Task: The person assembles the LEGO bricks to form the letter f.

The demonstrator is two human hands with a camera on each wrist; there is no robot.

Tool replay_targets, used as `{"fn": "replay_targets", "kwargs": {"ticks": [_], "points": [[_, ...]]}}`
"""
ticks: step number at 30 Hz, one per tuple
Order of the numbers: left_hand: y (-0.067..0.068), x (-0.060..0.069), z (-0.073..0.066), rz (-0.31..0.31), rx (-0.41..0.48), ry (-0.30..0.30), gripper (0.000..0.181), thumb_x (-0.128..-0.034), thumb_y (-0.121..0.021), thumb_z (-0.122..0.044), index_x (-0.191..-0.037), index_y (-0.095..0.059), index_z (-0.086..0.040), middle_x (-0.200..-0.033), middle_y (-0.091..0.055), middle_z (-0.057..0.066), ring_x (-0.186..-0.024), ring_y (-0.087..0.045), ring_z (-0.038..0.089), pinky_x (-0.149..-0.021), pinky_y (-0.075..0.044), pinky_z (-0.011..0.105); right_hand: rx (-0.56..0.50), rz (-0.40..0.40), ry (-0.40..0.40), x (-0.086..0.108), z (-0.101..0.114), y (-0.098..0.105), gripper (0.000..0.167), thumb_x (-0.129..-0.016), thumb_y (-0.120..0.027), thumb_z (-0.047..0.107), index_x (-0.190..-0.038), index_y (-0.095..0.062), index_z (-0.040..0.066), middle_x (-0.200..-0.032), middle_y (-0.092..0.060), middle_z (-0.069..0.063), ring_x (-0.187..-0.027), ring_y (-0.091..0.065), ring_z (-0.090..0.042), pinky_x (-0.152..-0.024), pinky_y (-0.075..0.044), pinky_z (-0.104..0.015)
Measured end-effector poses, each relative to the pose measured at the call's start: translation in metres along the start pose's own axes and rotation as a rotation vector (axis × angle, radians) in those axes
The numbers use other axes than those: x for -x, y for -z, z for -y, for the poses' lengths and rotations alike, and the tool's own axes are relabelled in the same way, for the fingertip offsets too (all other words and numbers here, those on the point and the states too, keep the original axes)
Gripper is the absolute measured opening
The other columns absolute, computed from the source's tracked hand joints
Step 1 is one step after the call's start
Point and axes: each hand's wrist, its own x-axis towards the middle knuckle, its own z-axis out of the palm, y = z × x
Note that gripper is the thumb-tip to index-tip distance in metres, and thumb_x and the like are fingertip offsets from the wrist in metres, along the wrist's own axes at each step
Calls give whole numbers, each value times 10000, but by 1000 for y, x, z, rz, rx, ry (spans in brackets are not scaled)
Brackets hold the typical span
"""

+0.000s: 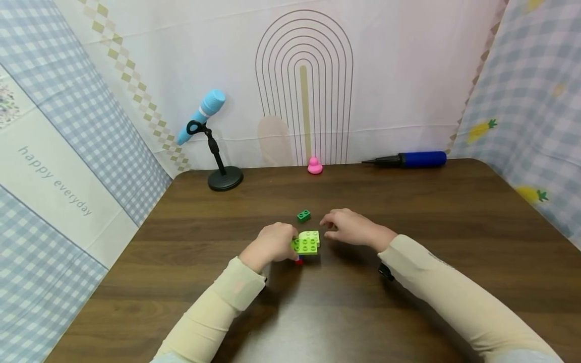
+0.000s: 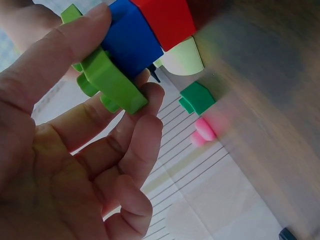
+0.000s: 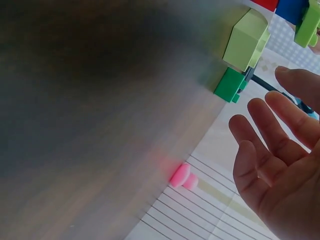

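My left hand point(image 1: 274, 243) pinches a lime green brick point(image 1: 305, 246) between thumb and fingers. In the left wrist view, a blue brick point(image 2: 132, 37) is joined beneath the lime one, with a red brick point(image 2: 167, 22) below the blue. Just behind them stands a pale green brick point(image 3: 245, 40), seen in the right wrist view. My right hand point(image 1: 351, 228) hovers right of the bricks, fingers loosely bent, holding nothing. A small dark green brick point(image 1: 303, 216) lies on the table behind the pale green one.
At the back of the wooden table point(image 1: 190, 302) stands a black microphone stand point(image 1: 225, 178) with a blue toy microphone point(image 1: 206, 111). A pink toy point(image 1: 314, 166) and a blue and black pump point(image 1: 422, 159) lie by the rear edge, before a patterned cloth point(image 1: 399, 75).
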Motion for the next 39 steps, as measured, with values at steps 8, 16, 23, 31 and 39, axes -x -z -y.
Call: {"fn": "replay_targets", "kwargs": {"ticks": [8,16,23,31,39], "points": [[1,2,0,-10,13,-20,296,-628,-771,-298,-832,-637,-132,-651,-500,-63,-615,-454,132,-538,-366,288,67,38,-48,-17,5,6,309,-821,-606,174,-1100,-580,43,-995,-547,-65,-907,-516,-197,-749,-429,-359],[1,1,0,-11,8,-17,303,-620,-773,-320,-830,-643,-145,-648,-500,-67,-623,-458,129,-536,-368,291,98,-43,-105,-38,8,5,248,-832,-577,176,-1044,-612,54,-980,-579,-55,-887,-531,-186,-708,-443,-355],[3,1,0,-10,0,-5,297,-617,-776,-327,-815,-639,-153,-640,-495,-71,-620,-458,118,-531,-371,293,117,-97,-196,-56,15,1,258,-823,-586,244,-994,-635,57,-960,-615,-51,-837,-571,-183,-660,-460,-366],[2,1,-1,-10,6,-11,301,-624,-771,-333,-828,-638,-156,-634,-487,-69,-619,-453,118,-531,-372,295,127,-59,-274,-68,17,-4,227,-801,-614,314,-774,-630,89,-680,-556,26,-599,-489,-114,-490,-399,-288],[1,-2,-7,-6,1,-7,398,-628,-768,-342,-956,-650,-149,-782,-568,-57,-697,-497,111,-581,-409,314,180,-50,-307,-73,23,-10,376,-793,-606,394,-572,-480,117,-513,-362,26,-475,-360,-109,-409,-318,-271]]}}
